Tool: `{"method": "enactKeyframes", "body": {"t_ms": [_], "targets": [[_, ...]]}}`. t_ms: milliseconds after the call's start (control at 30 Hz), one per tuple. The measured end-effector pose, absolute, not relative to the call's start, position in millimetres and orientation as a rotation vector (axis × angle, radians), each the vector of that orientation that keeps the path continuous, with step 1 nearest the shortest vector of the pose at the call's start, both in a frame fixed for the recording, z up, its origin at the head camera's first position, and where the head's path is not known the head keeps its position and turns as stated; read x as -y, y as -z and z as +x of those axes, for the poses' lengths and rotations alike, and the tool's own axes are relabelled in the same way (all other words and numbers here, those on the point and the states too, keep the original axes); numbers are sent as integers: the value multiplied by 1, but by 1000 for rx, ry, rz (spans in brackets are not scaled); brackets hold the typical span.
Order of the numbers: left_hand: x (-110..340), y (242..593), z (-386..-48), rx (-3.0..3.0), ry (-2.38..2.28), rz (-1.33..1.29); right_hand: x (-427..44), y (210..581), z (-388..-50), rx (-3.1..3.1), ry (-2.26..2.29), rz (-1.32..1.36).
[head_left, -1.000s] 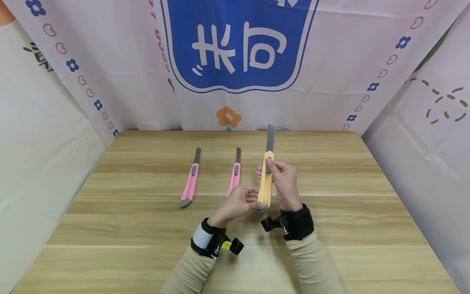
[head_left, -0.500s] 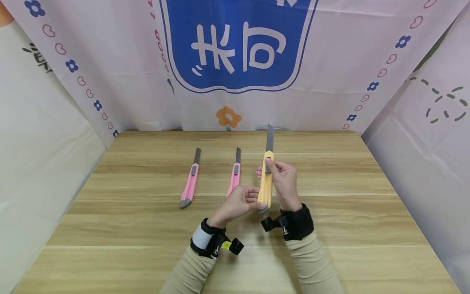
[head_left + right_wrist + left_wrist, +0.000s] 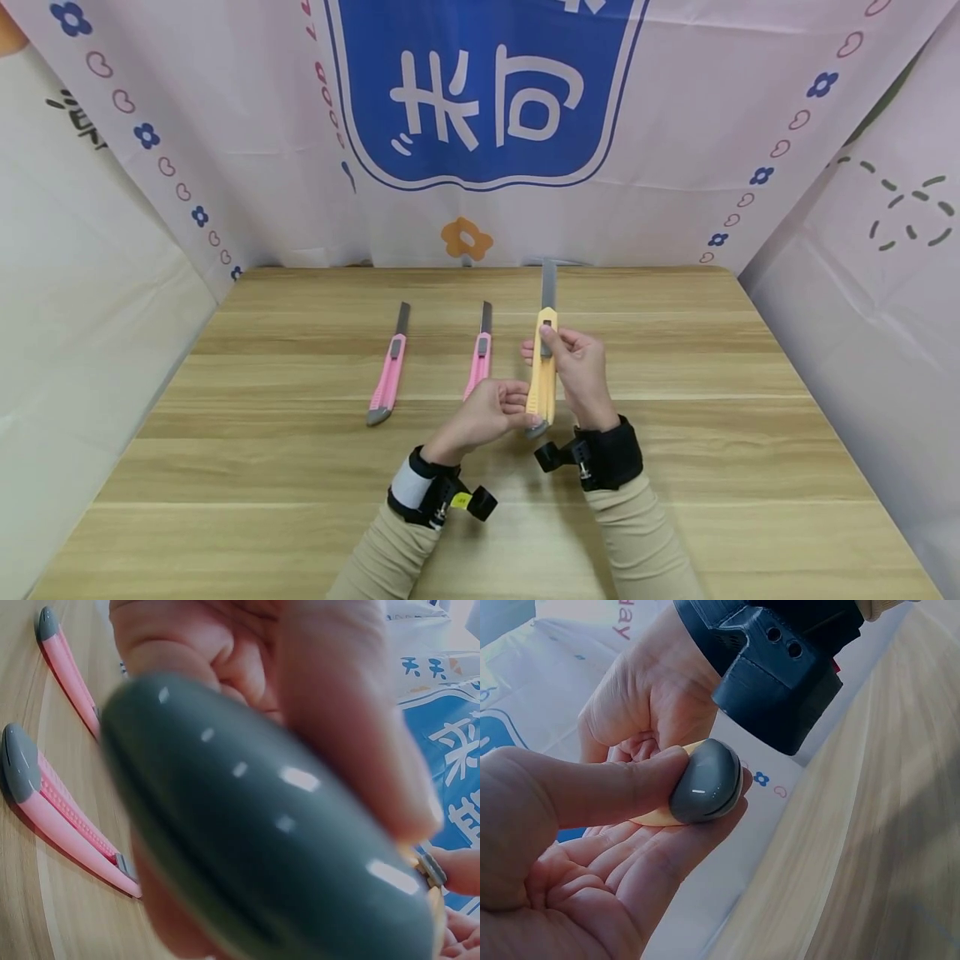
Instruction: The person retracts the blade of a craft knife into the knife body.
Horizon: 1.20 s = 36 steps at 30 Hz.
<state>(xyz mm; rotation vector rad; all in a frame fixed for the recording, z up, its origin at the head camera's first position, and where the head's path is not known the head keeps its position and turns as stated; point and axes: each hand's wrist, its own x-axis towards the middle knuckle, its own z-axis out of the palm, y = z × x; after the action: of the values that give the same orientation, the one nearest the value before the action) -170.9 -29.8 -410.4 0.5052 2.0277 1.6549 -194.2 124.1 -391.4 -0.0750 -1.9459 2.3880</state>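
A yellow utility knife [image 3: 542,379] is held up above the table between both hands, its long grey blade [image 3: 549,285] pointing away. My left hand [image 3: 491,412] pinches the grey end cap [image 3: 709,784] between thumb and fingers. Higher on the body, my right hand [image 3: 581,371] grips the knife, its thumb on the grey slider [image 3: 431,868]. In the right wrist view the end cap fills the middle, blurred and close. Two pink utility knives lie on the table with blades out: one at left [image 3: 388,371], another [image 3: 480,358] partly hidden behind my left hand.
The wooden table [image 3: 225,467] meets a white printed cloth [image 3: 300,208] at its back edge, with more cloth on both sides. Each wrist carries a black strap and camera; the two cameras [image 3: 483,503] stand close together.
My right thumb has slid slightly down the yellow utility knife with the slider, and the blade tip sits a little lower. The left hand and pink knives have not visibly moved.
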Motion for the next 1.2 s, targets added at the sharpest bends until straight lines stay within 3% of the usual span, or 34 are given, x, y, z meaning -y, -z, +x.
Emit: {"method": "enactKeyframes", "body": {"t_ms": [1200], "targets": [[26, 414, -173, -2044, -1665, 439, -130, 383, -193, 1988, -2420, -145]]}}
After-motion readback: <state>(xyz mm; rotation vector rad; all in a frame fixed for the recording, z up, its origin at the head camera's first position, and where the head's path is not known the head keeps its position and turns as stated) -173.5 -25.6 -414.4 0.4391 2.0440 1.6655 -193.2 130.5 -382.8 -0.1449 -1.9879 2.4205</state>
